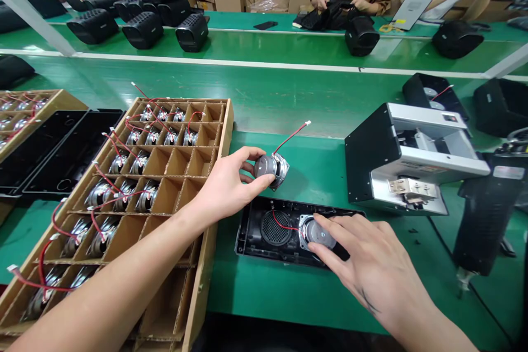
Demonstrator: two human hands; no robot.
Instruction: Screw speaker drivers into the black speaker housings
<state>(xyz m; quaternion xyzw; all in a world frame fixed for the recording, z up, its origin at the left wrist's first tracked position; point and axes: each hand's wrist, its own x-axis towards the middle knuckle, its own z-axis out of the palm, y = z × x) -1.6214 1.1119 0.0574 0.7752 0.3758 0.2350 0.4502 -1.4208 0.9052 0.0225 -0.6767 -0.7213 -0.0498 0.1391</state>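
My left hand [235, 179] pinches a round speaker driver [266, 165] by its magnet, held above the green bench. A red wire with a white plug sticks up from that driver. Below it lies a black speaker housing [251, 239] with a round mesh grille [276, 227] showing in its left part. My right hand [363, 258] has its thumb and fingers closed round a second speaker driver [319, 232] at the housing's right part. The second driver's red wire runs left across the grille. My right hand hides the housing's right end.
A cardboard-divided box [225, 137] with several drivers stands at left, beside black panels [78, 143]. At right are a silver-black machine [416, 159] and a black power tool [489, 220]. Across the bench, co-workers handle black speakers [192, 32] along a green conveyor [264, 88].
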